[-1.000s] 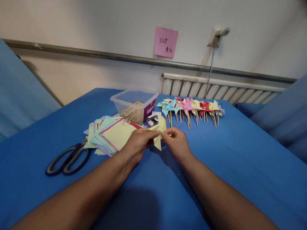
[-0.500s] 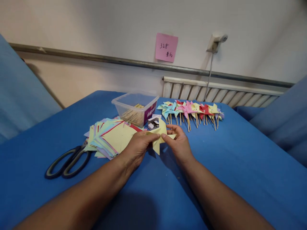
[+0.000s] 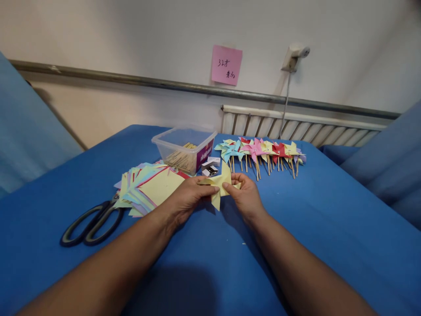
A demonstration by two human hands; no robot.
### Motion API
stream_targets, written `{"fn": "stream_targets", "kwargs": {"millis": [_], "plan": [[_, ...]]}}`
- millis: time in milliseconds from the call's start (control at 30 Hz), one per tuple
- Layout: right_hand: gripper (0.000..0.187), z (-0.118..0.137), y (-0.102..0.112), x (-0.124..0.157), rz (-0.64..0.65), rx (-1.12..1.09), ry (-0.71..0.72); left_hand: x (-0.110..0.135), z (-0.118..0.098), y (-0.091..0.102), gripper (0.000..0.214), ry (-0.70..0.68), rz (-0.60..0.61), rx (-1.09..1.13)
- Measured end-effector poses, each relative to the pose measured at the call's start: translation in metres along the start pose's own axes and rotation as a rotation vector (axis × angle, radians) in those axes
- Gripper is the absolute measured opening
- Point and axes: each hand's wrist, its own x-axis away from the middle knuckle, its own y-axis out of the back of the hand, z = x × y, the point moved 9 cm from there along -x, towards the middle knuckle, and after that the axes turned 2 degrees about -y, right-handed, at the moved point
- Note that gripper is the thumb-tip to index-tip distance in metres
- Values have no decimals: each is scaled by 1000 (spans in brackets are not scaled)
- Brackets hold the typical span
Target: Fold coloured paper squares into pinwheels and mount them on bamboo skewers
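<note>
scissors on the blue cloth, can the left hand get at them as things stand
Probably yes: the scissors lie left of the left hand, their handles uncovered. But that hand holds the yellow paper, so it would have to let go first, and the paper stack hides most of the blades.

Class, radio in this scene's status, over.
Left hand, right hand: both pinching yellow paper. Folded pinwheel-style, no stick visible on it. Small open box just beyond.

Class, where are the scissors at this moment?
In the head view, the scissors lie at the left on the blue cloth, just left of the coloured paper stack, which partly hides them.
</note>
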Motion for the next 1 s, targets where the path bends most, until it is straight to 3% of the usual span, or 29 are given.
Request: {"fn": "stream_targets", "kwargs": {"millis": [233, 400, 567, 833, 1000], "plan": [[32, -7, -4, -3, 62, 16, -46, -4, -25, 17, 35, -74, -22, -258], [32, -12, -13, 1, 131, 52, -79, 0, -26, 7, 21, -128, 37, -550], [32, -14, -17, 3, 184, 105, -107, 5, -27, 5, 20, -135, -2, -705], [33, -8, -16, 2, 206, 105, -79, -2, -24, 13, 15, -146, -27, -588], [31, -9, 8, -14, 50, 206, 4, -7, -40, 47, 23, -206, -215, -221]]}}
